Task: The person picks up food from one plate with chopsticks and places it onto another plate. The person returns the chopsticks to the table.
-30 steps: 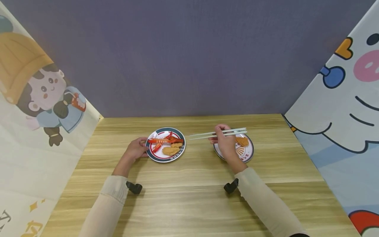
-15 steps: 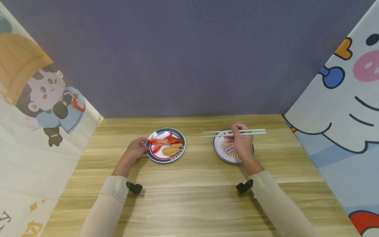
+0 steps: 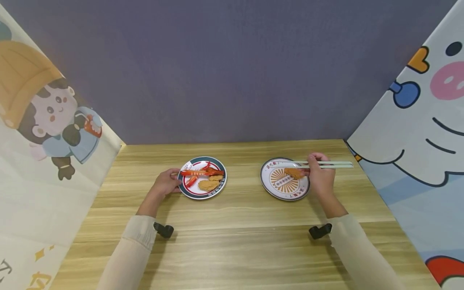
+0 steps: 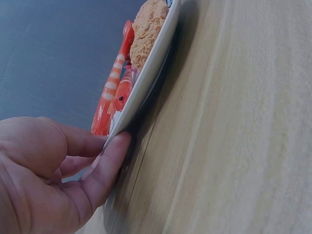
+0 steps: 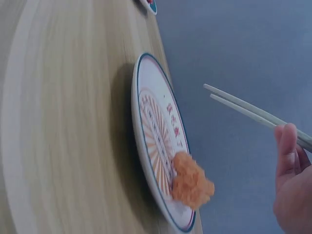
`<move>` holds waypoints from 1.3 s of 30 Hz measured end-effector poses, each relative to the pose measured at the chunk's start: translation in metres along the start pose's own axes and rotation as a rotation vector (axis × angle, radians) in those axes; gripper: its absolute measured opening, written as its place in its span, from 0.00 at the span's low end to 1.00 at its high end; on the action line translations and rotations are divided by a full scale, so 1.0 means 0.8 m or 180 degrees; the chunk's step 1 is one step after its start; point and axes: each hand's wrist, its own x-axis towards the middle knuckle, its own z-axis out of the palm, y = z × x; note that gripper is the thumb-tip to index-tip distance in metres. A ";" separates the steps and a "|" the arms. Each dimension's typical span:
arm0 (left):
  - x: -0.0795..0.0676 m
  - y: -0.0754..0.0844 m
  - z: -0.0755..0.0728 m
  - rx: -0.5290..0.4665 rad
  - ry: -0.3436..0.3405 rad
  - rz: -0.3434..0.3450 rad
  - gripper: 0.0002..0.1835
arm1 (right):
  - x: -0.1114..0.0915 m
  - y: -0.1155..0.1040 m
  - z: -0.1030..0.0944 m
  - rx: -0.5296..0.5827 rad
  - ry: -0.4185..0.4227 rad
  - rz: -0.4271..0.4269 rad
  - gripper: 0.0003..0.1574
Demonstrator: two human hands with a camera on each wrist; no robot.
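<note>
My left hand (image 3: 167,183) pinches the near-left rim of a plate with a dark green band (image 3: 201,196). In the left wrist view the thumb and fingers (image 4: 114,151) meet around that rim. On this plate lie red striped prawns (image 3: 195,172), a larger fried chicken piece (image 3: 209,185) and a smaller golden piece (image 3: 216,177). My right hand (image 3: 322,177) grips a pair of pale chopsticks (image 3: 338,162), tips pointing left above a second plate (image 3: 270,183). That plate carries one breaded fried piece (image 5: 191,183) at its right side. The chopstick tips are apart from it.
A wood-grain table (image 3: 232,241) supports both plates, with a strip of tabletop between them. A grey-blue panel (image 3: 232,80) rises behind the table. Printed cartoon panels stand at left (image 3: 43,169) and right (image 3: 409,133).
My right hand has moved rightward with the chopsticks, from over the right plate to its right side, uncovering more of the plate and the fried piece. My left hand has stayed on its plate.
</note>
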 end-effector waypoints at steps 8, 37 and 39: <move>0.003 -0.004 0.000 -0.0010 -0.0015 -0.0012 0.29 | 0.005 0.006 -0.031 -0.0266 0.0034 -0.0225 0.06; 0.003 -0.004 -0.001 -0.0166 -0.0025 0.0027 0.30 | 0.006 0.006 -0.079 -0.0543 0.0234 -0.0114 0.07; 0.003 -0.004 -0.001 -0.0173 -0.0019 0.0011 0.30 | 0.006 0.011 -0.079 -0.0556 0.0285 -0.0089 0.07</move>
